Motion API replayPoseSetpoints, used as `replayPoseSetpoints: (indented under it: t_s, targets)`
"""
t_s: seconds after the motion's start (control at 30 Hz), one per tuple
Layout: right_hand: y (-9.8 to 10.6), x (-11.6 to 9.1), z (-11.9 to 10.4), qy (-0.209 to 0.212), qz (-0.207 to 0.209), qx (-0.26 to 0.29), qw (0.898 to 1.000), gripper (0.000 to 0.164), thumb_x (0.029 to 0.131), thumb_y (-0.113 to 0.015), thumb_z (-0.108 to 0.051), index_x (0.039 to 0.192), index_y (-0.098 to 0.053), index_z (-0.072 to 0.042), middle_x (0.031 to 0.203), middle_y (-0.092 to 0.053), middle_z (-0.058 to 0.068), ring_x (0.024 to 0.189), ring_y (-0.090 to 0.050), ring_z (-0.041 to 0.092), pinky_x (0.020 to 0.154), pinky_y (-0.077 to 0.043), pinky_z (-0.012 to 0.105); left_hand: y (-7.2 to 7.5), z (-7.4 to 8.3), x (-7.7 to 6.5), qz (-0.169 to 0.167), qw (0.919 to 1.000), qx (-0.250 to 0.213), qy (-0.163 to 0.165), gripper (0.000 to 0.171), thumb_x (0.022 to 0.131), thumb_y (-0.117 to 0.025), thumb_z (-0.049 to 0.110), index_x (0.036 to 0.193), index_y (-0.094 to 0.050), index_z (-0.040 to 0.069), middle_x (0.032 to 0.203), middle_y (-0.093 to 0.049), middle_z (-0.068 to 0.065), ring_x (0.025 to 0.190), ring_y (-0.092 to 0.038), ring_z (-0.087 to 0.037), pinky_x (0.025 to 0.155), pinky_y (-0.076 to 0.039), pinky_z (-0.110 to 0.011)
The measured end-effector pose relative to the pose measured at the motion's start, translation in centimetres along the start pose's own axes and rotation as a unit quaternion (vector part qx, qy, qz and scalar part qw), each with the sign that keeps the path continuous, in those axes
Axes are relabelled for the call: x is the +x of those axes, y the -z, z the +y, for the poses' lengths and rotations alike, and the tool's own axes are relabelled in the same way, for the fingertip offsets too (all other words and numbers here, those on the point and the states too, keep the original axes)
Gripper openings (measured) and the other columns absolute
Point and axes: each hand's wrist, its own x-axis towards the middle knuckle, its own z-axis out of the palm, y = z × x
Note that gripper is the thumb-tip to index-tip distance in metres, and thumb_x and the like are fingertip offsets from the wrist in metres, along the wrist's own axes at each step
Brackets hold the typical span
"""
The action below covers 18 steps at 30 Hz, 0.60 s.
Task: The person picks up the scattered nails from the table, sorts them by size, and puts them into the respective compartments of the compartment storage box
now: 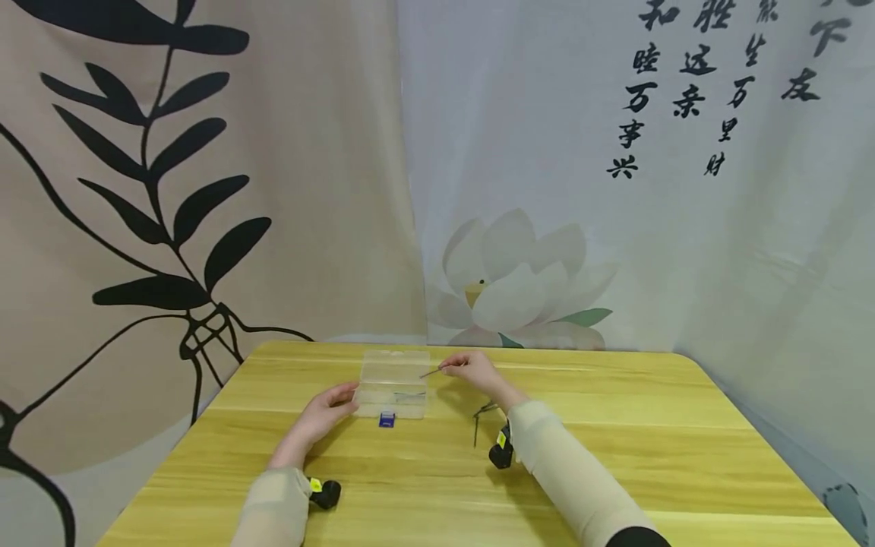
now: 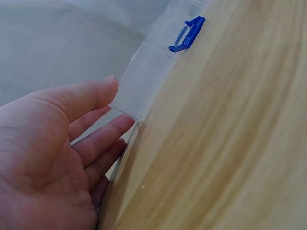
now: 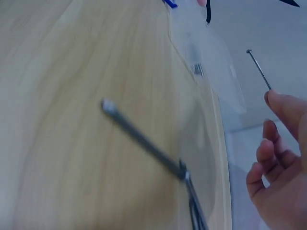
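Observation:
A clear plastic compartment box [image 1: 369, 408] lies on the table with its lid [image 1: 395, 366] raised at the back and a blue latch [image 2: 188, 36] at its front. My left hand [image 1: 326, 412] holds the box's left end, thumb against the wall and fingers at the lower edge. Between thumb and forefinger, my right hand [image 1: 473, 368] pinches a thin metal nail [image 3: 259, 69], its small flat head pointing away from the fingers, near the box's right side. Thin nails [image 1: 410, 396] lie inside the box. More nails [image 3: 144, 141] lie loosely on the wood under the right wrist.
The light wooden table [image 1: 410, 486] carries everything. Its back edge runs close behind the box, where a printed curtain [image 1: 328, 190] hangs. Black wrist cameras [image 1: 501, 448] are strapped to both forearms.

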Motion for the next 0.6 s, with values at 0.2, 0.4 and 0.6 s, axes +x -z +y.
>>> replayPoseSetpoints:
  t_s: [0.2,0.4,0.6]
  targets:
    - [-1.4,0.8,-0.9,0.023,0.000,-0.014,1.000,0.015,0.092,-0.066,-0.014,0.100,-0.076,-0.006,0.092,-0.067,0.002,0.075,-0.047,0.013,0.064,-0.041,0.027,0.0,0.0,-0.1,0.004,1.0000,-0.001,-0.003,0.049,0.097,-0.060,0.013,0.142,-0.047,0.000,0.133,-0.052,-0.025,0.125,-0.046,-0.040,0.104,-0.035,-0.053]
    - [-2.8,1.3,-1.1,0.036,-0.006,-0.035,0.999,0.013,0.092,-0.068,-0.015,0.097,-0.077,-0.008,0.091,-0.069,0.000,0.074,-0.049,0.011,0.063,-0.041,0.026,0.0,-0.2,0.0,0.007,1.0000,-0.004,-0.004,0.048,0.096,-0.061,0.012,0.141,-0.048,0.000,0.133,-0.053,-0.024,0.124,-0.046,-0.039,0.104,-0.034,-0.053]
    - [-3.9,1.6,-1.5,0.052,0.008,-0.054,0.997,0.011,0.090,-0.069,-0.013,0.094,-0.078,-0.008,0.088,-0.069,0.000,0.076,-0.052,0.012,0.066,-0.042,0.027,0.1,-0.2,-0.1,0.013,0.9999,0.003,-0.002,0.047,0.096,-0.061,0.012,0.141,-0.049,0.001,0.134,-0.053,-0.024,0.125,-0.045,-0.040,0.105,-0.033,-0.054]
